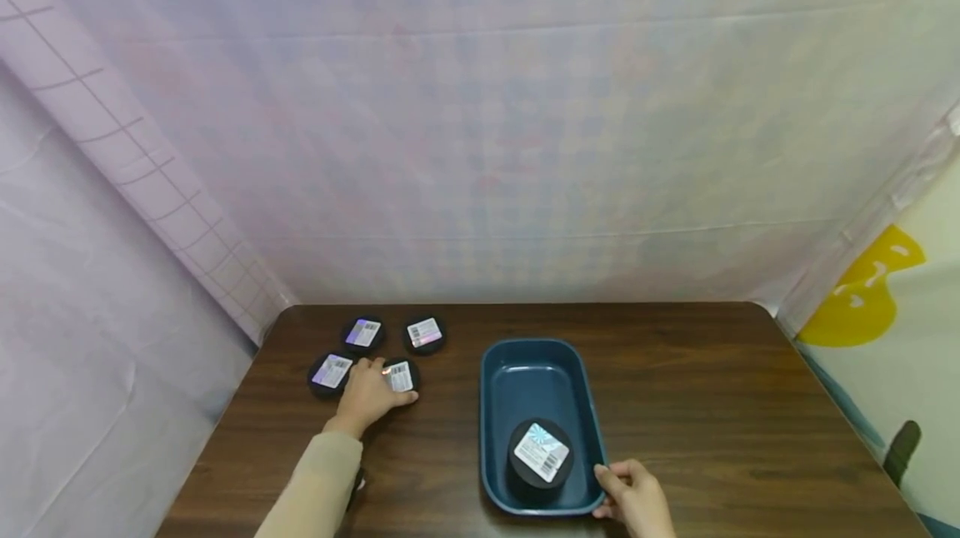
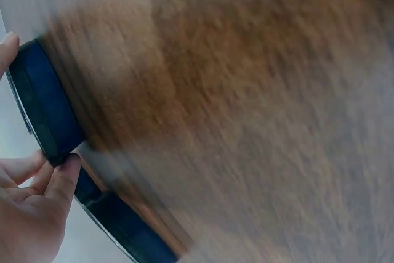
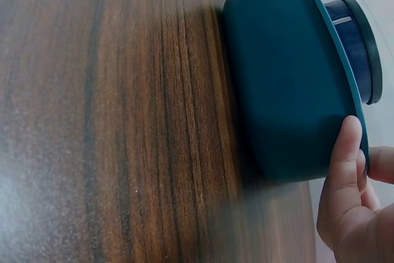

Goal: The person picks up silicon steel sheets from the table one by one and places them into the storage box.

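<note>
Blue tray [image 1: 534, 388]; right hand [image 1: 636, 496] pinching its rim, likely steadying it; left hand [image 1: 367, 395], fingers gripping a black tub [image 1: 401, 376]

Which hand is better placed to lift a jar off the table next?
Probably the left: the left hand grips a jar, with others close by. The right hand is farther off, holding the tray.

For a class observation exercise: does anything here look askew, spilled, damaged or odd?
Nothing looks spilled or damaged. One slight oddity: a dark object shows beside the left sleeve, apart from the four grouped black containers; it's partly hidden, so I can't identify it.
</note>
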Action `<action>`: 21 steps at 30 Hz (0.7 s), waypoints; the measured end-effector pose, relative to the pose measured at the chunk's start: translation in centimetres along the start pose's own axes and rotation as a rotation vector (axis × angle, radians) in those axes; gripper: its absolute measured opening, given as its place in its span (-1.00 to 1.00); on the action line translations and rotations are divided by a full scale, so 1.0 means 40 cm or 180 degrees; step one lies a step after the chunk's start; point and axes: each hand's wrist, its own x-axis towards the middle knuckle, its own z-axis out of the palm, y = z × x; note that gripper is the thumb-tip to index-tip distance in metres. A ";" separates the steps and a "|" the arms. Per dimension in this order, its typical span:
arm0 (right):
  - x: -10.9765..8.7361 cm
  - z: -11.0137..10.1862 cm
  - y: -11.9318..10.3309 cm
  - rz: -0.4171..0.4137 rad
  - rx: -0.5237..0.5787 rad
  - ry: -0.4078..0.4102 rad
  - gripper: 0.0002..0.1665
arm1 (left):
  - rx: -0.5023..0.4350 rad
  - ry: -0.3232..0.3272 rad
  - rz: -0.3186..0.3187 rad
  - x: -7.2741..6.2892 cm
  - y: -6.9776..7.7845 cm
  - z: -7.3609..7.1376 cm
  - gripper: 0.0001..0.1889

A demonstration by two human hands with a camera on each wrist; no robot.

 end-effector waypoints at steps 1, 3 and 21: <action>0.000 0.000 0.000 0.0008 0.0001 0.0000 -0.75 | -0.0007 0.0012 0.0019 -0.002 0.002 -0.001 0.02; 0.001 -0.001 0.000 0.0009 0.0003 -0.0008 -0.76 | -0.0005 0.0032 0.0039 -0.006 0.005 -0.001 0.03; 0.003 -0.002 0.003 0.0001 -0.0035 0.0029 -0.80 | -0.0123 0.0185 0.0161 -0.020 0.042 -0.023 0.00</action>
